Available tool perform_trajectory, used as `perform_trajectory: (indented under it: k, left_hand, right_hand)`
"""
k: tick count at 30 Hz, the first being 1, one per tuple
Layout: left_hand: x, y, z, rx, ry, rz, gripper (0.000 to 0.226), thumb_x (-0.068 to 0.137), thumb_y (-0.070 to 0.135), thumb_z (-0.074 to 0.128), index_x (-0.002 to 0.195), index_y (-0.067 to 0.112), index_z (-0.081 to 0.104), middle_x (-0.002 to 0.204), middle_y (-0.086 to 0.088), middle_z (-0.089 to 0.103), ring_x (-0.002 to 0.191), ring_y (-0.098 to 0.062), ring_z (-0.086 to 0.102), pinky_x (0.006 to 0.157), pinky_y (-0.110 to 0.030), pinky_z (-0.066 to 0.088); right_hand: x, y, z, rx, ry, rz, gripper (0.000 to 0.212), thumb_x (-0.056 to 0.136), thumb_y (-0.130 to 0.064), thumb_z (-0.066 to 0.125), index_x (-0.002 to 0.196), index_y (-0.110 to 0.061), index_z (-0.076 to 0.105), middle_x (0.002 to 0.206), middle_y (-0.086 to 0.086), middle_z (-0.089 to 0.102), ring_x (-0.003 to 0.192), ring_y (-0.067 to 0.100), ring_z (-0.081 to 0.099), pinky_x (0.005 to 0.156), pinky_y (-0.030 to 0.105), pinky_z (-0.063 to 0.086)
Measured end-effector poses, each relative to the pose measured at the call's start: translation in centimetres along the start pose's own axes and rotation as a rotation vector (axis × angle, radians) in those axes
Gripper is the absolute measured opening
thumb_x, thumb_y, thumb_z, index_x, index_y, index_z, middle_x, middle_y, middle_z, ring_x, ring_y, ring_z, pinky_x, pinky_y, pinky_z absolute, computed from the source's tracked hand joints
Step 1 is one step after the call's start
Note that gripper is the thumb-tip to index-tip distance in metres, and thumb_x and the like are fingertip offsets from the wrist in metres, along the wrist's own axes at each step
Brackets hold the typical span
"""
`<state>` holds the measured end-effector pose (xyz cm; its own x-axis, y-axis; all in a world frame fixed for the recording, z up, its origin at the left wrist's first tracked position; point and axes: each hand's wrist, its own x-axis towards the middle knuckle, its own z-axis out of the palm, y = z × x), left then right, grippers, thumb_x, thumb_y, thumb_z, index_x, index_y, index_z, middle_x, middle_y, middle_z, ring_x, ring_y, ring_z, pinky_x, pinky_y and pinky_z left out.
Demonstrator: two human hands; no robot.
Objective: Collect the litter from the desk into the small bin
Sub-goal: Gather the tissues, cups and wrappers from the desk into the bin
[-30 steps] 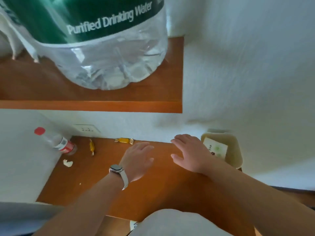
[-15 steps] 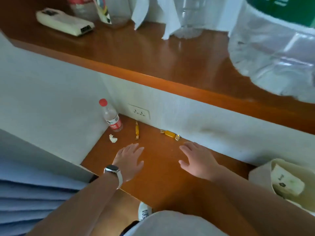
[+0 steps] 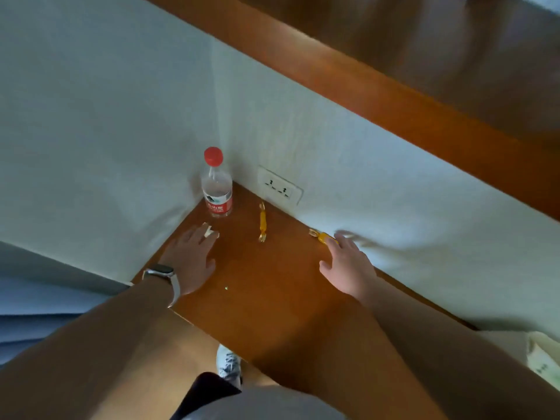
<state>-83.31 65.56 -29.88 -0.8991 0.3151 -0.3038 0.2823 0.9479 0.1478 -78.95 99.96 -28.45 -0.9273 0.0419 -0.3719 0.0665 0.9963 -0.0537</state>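
The wooden counter point(image 3: 266, 298) fills the corner between two white walls, with a shelf point(image 3: 394, 71) overhead. At the far right edge a pale small bin point(image 3: 542, 359) shows only in part, well apart from the litter. A bottle point(image 3: 217, 189) with a red cap stands upright in the corner, near a wall socket point(image 3: 279, 185).

The left hand point(image 3: 189, 262) lies flat and spread, holding nothing, its fingertips touching a scrap of white paper point(image 3: 210, 231). The right hand point(image 3: 348, 265) is also spread and empty, fingertips just reaching a yellow sweet wrapper point(image 3: 321, 234) by the wall. A second yellow wrapper point(image 3: 262, 222) lies between the two hands, untouched.

These bits look light, thin and crinkly, likely to slide on the glossy wood. Pinching each wrapper at its twisted end, and the paper at a raised fold, seems safest.
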Motion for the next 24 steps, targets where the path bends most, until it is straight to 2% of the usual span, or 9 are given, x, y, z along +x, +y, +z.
perform_trajectory:
  k: [4,7,11,15,19,24]
  left_hand:
    - [1.9,-0.7,0.9,0.02,-0.063,0.027,0.064,0.096,0.038,0.044,0.152,0.026,0.016,0.161,-0.004,0.014,0.147,-0.027,0.012,0.116,-0.046,0.024]
    - [2.2,-1.2,1.5,0.027,-0.09,0.054,0.061,0.097,0.032,0.043,0.151,0.025,0.017,0.159,-0.003,0.021,0.145,-0.027,0.019,0.114,-0.046,0.028]
    - [1.9,-1.8,2.3,0.047,-0.079,0.095,0.055,0.096,0.028,0.047,0.147,0.023,0.03,0.149,-0.004,0.039,0.134,-0.027,0.036,0.104,-0.046,0.04]
    - [1.5,-1.7,2.6,0.016,-0.002,0.148,0.041,0.091,0.021,0.054,0.132,0.018,0.051,0.126,-0.006,0.057,0.114,-0.028,0.052,0.087,-0.044,0.05]
    - [1.0,-0.9,2.7,-0.004,0.042,0.189,0.027,0.091,0.019,0.056,0.117,0.018,0.062,0.11,-0.003,0.061,0.099,-0.024,0.056,0.078,-0.038,0.049]
    - [0.5,-0.3,3.1,-0.054,0.075,0.198,0.022,0.087,0.017,0.062,0.108,0.018,0.066,0.102,-0.003,0.064,0.089,-0.023,0.059,0.07,-0.038,0.052]
  right_hand:
    - [1.5,-0.6,1.0,0.031,-0.05,0.049,0.065,0.094,-0.045,0.047,0.149,-0.019,0.023,0.151,0.003,0.035,0.135,0.025,0.036,0.103,0.045,0.044]
    - [1.8,-1.1,1.8,0.024,-0.016,0.057,0.065,0.092,-0.044,0.052,0.147,-0.017,0.029,0.143,0.004,0.044,0.127,0.023,0.045,0.098,0.04,0.048]
    - [2.2,-1.3,2.3,0.011,0.051,0.054,0.061,0.092,-0.04,0.056,0.143,-0.014,0.036,0.137,0.005,0.049,0.121,0.022,0.049,0.096,0.037,0.048]
    - [2.6,-1.1,2.7,0.006,0.06,0.083,0.06,0.092,-0.036,0.055,0.143,-0.012,0.034,0.141,0.008,0.044,0.125,0.025,0.045,0.096,0.038,0.046]
    - [3.0,-1.3,2.8,0.018,0.081,0.101,0.055,0.092,-0.032,0.056,0.14,-0.011,0.039,0.137,0.011,0.047,0.124,0.027,0.045,0.095,0.04,0.048]
    - [3.2,-1.4,2.8,0.08,0.127,0.12,0.047,0.091,-0.023,0.058,0.135,-0.011,0.045,0.127,0.009,0.053,0.116,0.025,0.05,0.09,0.039,0.051]
